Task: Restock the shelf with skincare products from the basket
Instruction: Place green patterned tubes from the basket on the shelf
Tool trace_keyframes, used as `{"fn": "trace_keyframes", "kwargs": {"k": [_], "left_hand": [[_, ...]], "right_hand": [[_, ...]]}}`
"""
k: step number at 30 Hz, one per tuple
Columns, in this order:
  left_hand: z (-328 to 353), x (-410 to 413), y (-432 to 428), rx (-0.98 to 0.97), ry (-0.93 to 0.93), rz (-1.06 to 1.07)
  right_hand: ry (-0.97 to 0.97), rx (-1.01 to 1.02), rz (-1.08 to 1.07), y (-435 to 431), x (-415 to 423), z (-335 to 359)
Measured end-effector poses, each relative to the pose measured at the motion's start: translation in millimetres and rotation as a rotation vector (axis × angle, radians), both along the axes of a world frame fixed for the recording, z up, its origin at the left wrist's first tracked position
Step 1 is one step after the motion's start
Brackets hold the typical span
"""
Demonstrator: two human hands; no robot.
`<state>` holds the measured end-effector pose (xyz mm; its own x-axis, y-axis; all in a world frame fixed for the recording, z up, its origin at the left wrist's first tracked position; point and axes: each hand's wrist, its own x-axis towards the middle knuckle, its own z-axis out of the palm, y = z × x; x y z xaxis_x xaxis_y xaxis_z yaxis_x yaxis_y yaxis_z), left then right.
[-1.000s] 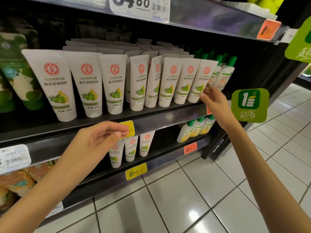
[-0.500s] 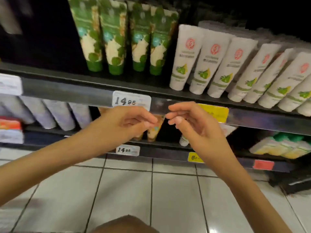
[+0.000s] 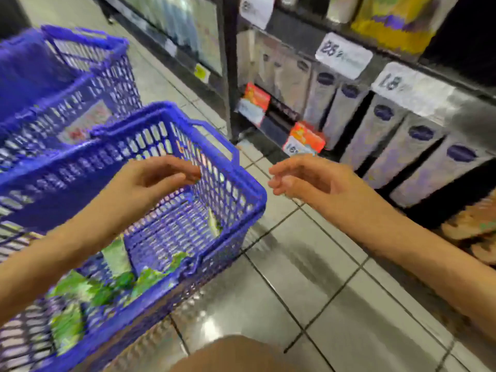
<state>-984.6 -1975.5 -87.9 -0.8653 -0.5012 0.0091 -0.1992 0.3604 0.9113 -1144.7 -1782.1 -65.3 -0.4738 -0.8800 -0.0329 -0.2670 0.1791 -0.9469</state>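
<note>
Though blur smears them, green packs lie in the basket.

The basket looks like blue perforated plastic; the pale floor tiles are glossy, apparently ceramic.

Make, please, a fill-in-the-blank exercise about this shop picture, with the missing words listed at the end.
1. The nearest basket is ____ in colour.
2. The packets lying inside it are mostly ____.
3. The left hand is over that basket, while the right hand is over the tiled ____.
4. Both hands have loosely curled fingers and hold ____.

Missing words: blue; green; floor; nothing.
</note>
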Motion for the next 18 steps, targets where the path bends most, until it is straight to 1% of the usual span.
{"fn": "trace_keyframes", "kwargs": {"k": [5, 7, 9, 13, 16, 18], "left_hand": [[-59, 46, -52, -0.125, -0.261, 0.221], [-83, 54, -64, -0.140, -0.365, 0.275], [-109, 55, -68, -0.116, -0.451, 0.294], [-161, 46, -56, -0.082, -0.593, 0.196], [-196, 51, -47, -0.153, -0.752, 0.144], [-217, 65, -39, -0.221, -0.889, 0.060]], "right_hand": [[0.008, 0.067, 0.177, -76, 15, -13], [0.002, 0.079, 0.222, -100, 22, -20], [0.024, 0.121, 0.257, -121, 30, -31], [0.016, 0.261, 0.285, -149, 42, -61], [0.035, 0.360, 0.300, -155, 42, -80], [0.057, 0.424, 0.326, -155, 40, -89]]}}
